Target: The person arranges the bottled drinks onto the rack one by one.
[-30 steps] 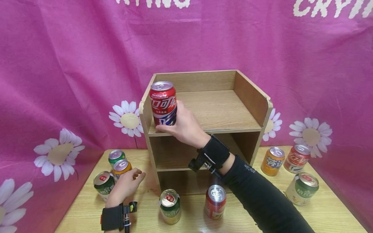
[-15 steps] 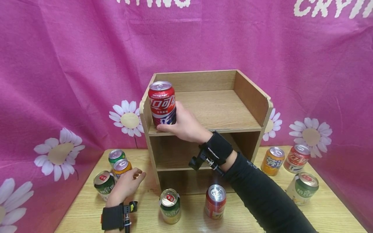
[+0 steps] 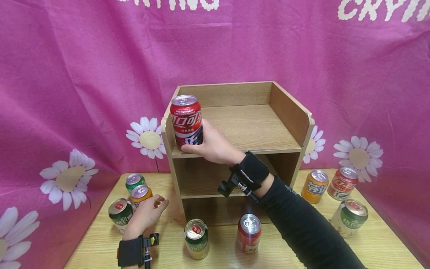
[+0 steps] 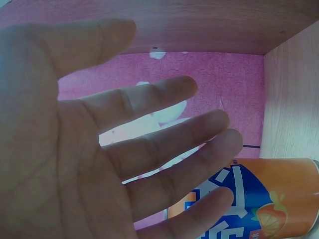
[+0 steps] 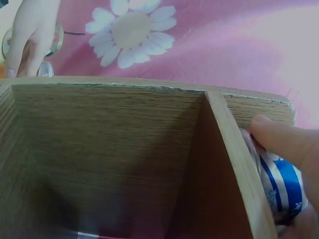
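Note:
A red cola can (image 3: 186,119) stands upright at the front left corner of the wooden shelf unit's top board (image 3: 248,127). My right hand (image 3: 218,144) grips it from the right, thumb low across its front. In the right wrist view, the thumb (image 5: 284,142) lies against the can's blue-and-white lower part (image 5: 285,186), beside the board's edge. My left hand (image 3: 147,213) hovers low at the left with fingers spread and loosely bent, holding nothing. Just beyond it is an orange soda can (image 3: 141,192), whose strawberry print shows in the left wrist view.
Beside the orange can stand a green can (image 3: 134,180) and a green-and-white can (image 3: 120,213). Another green can (image 3: 196,239) and a red can (image 3: 249,233) stand before the shelf. At right are an orange can (image 3: 314,186), a red can (image 3: 342,183) and a green-and-white can (image 3: 350,218).
My right hand has shifted the cola can slightly left on the top board, turning it a little. The left hand has stayed in place.

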`<state>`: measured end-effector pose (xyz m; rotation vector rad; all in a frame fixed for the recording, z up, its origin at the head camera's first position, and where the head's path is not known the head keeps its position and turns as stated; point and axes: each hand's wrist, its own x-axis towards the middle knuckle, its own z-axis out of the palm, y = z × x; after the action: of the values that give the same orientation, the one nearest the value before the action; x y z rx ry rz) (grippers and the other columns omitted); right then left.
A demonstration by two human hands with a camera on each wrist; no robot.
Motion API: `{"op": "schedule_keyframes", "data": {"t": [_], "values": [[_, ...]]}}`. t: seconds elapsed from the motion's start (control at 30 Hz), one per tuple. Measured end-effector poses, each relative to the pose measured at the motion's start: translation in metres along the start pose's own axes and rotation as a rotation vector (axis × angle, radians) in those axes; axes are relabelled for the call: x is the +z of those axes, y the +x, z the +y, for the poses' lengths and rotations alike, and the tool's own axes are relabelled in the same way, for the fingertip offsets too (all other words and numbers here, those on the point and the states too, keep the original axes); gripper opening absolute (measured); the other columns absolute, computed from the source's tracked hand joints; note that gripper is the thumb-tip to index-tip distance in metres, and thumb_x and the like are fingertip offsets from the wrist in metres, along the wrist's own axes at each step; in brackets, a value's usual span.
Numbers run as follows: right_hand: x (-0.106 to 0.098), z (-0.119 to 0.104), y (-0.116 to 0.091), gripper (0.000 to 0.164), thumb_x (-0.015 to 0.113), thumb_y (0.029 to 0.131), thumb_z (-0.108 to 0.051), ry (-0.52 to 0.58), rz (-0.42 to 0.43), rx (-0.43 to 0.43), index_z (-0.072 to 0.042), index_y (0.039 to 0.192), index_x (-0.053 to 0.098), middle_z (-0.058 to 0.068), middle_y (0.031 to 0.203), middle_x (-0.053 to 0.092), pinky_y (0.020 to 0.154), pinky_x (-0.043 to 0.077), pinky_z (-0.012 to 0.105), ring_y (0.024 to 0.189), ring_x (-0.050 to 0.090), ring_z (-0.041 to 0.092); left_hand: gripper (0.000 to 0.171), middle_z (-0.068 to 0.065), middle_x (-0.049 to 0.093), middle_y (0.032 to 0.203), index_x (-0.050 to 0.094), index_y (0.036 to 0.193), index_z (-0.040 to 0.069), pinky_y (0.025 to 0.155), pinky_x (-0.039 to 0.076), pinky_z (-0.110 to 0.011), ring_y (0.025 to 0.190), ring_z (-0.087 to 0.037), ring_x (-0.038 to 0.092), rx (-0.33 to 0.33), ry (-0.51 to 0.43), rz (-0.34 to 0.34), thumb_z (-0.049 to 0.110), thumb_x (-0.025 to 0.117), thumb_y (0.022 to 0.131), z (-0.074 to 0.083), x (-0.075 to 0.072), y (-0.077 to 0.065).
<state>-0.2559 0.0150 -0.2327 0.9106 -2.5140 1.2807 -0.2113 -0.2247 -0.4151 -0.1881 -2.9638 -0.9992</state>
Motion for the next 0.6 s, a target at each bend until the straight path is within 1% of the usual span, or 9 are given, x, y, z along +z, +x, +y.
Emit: {"op": "schedule_keyframes", "data": {"t": [0.1,0.2,0.3,0.37,0.43,0.53,0.6], "values": [[0.0,0.0,-0.001,0.065,0.078,0.079,-0.021,0.013,-0.002,-0.009,-0.007,0.13,0.042,0.006,0.119,0.056,0.094,0.041,0.03,0.107,0.054,0.015,0.034,-0.019,0.064,0.109,0.063,0.111,0.002,0.084,0.047,-0.05,0.099,-0.035,0.06,0.0,-0.001,0.001,0.031,0.054,0.096,0.0,0.0,0.0],[-0.004,-0.002,-0.005,0.069,0.076,0.081,-0.019,0.054,-0.026,-0.005,-0.006,0.136,0.037,0.009,0.126,0.053,0.098,0.04,0.03,0.114,0.053,0.018,0.034,-0.019,0.064,0.109,0.063,0.11,0.002,0.084,0.047,-0.05,0.1,-0.035,0.061,-0.001,-0.003,0.002,0.031,0.054,0.096,0.0,0.0,-0.001],[-0.015,-0.002,-0.015,0.075,0.074,0.083,-0.025,-0.023,-0.034,0.02,-0.003,0.141,0.032,0.014,0.134,0.049,0.103,0.036,0.035,0.123,0.048,0.024,0.033,-0.019,0.064,0.109,0.063,0.11,0.002,0.084,0.047,-0.05,0.1,-0.035,0.06,-0.001,-0.009,-0.003,0.031,0.054,0.095,0.0,0.002,-0.001],[-0.024,-0.002,-0.024,0.074,0.072,0.084,-0.028,-0.112,-0.032,0.024,0.001,0.141,0.034,0.017,0.136,0.048,0.104,0.035,0.038,0.125,0.046,0.027,0.033,-0.018,0.064,0.109,0.063,0.11,0.002,0.084,0.047,-0.05,0.1,-0.034,0.06,-0.005,-0.01,-0.005,0.03,0.055,0.095,0.0,0.003,-0.001],[-0.033,0.001,-0.033,0.066,0.071,0.085,-0.028,-0.183,-0.018,-0.014,0.004,0.136,0.042,0.019,0.133,0.05,0.103,0.035,0.04,0.124,0.046,0.028,0.033,-0.018,0.064,0.11,0.063,0.11,0.002,0.084,0.047,-0.049,0.1,-0.034,0.06,-0.006,-0.008,-0.005,0.03,0.054,0.096,0.0,0.003,-0.002],[-0.047,0.007,-0.047,0.046,0.07,0.086,-0.018,-0.175,-0.01,-0.104,0.005,0.123,0.054,0.019,0.124,0.056,0.1,0.04,0.04,0.118,0.051,0.027,0.034,-0.018,0.064,0.109,0.063,0.111,0.002,0.083,0.047,-0.05,0.099,-0.034,0.06,0.005,-0.002,-0.002,0.031,0.054,0.096,0.001,0.003,-0.001],[-0.057,0.011,-0.057,0.037,0.069,0.086,-0.014,-0.159,0.001,-0.157,0.004,0.117,0.059,0.017,0.119,0.059,0.097,0.043,0.04,0.114,0.054,0.026,0.034,-0.018,0.064,0.109,0.063,0.111,0.002,0.083,0.047,-0.05,0.099,-0.034,0.061,0.015,0.002,-0.002,0.031,0.054,0.096,0.002,0.002,0.0]]}}
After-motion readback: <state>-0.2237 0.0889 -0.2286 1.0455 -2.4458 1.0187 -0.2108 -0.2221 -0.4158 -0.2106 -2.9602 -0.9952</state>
